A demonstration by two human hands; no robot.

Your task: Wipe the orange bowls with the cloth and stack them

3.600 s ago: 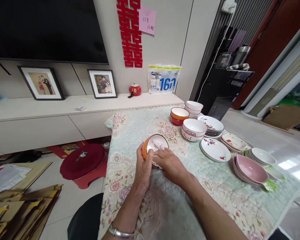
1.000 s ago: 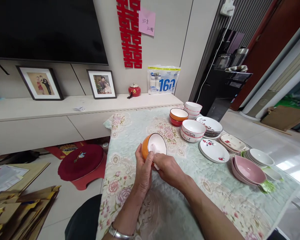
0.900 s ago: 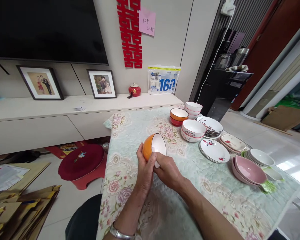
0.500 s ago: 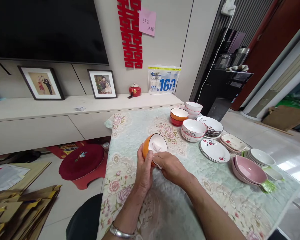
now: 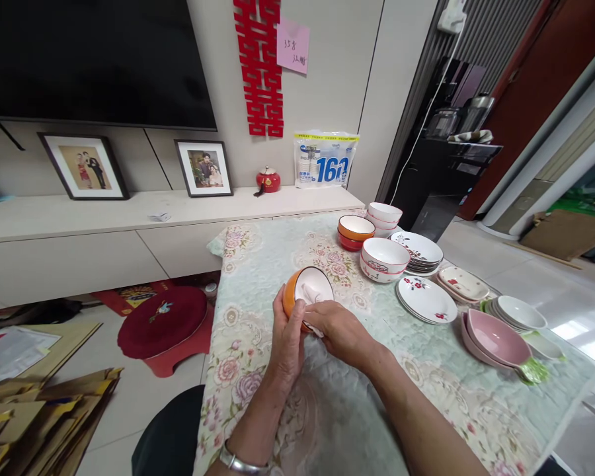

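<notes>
An orange bowl [image 5: 291,294] with a white inside and dark rim is tilted above the middle of the floral-covered table [image 5: 258,264]. My left hand [image 5: 288,334] is wrapped round its left and lower side, thumb near the rim. A crumpled white cloth [image 5: 310,291] lies inside the bowl, and part of it hangs out below my right hand [image 5: 338,328]. That hand holds the cloth at the bowl's near rim; its fingertips are partly hidden.
Stacked bowls [image 5: 384,254], flowered plates [image 5: 427,299], a rectangular dish [image 5: 462,283] and pink bowls [image 5: 498,338] line the table's right side. Beyond the table stands a cabinet [image 5: 188,212] with frames and a printed bag [image 5: 326,160]. A red stool [image 5: 162,322] is at the left.
The hands and bowl hold nearly the same pose. The whole view has shifted very slightly.
</notes>
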